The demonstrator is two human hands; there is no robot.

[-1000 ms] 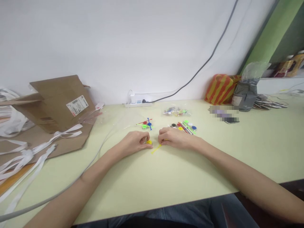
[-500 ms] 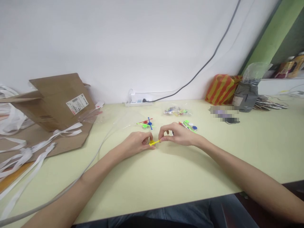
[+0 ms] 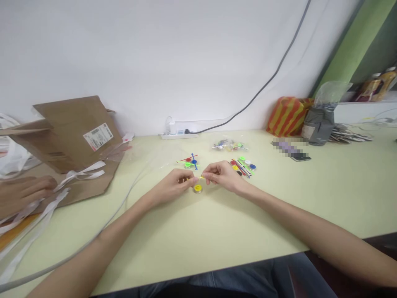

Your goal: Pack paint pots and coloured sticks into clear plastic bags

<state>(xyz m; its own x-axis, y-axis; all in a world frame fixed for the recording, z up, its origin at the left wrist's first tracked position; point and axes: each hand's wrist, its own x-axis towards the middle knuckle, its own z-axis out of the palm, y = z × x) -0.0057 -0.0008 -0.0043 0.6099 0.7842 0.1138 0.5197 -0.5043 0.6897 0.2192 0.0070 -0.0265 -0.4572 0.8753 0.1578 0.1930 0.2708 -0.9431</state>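
Observation:
My left hand (image 3: 176, 183) and my right hand (image 3: 219, 174) meet over the table, each with fingertips closed on a thin yellow arrow pointer (image 3: 201, 177). Most of the pointer is hidden by the fingers. Just below it, a round yellow disc with a clear base (image 3: 197, 188) sits apart on the tabletop. Behind my hands are spinners with red, green and blue arrows on round bases (image 3: 188, 164). Beyond my right hand lie loose arrows (image 3: 245, 168) and several round bases, among them a blue one (image 3: 252, 167).
A clear bag of colored parts (image 3: 229, 145) lies farther back. At left are an open cardboard box (image 3: 71, 140), white straps (image 3: 83, 171) and another person's hand (image 3: 26, 193). A cable (image 3: 122, 207) crosses the table's left. A power strip (image 3: 180, 133) and phone (image 3: 299, 157) lie behind.
The yellow pointer has come up off the yellow disc, which now stands alone. My right hand has shifted slightly left. Another person's hand has appeared at the left by the straps.

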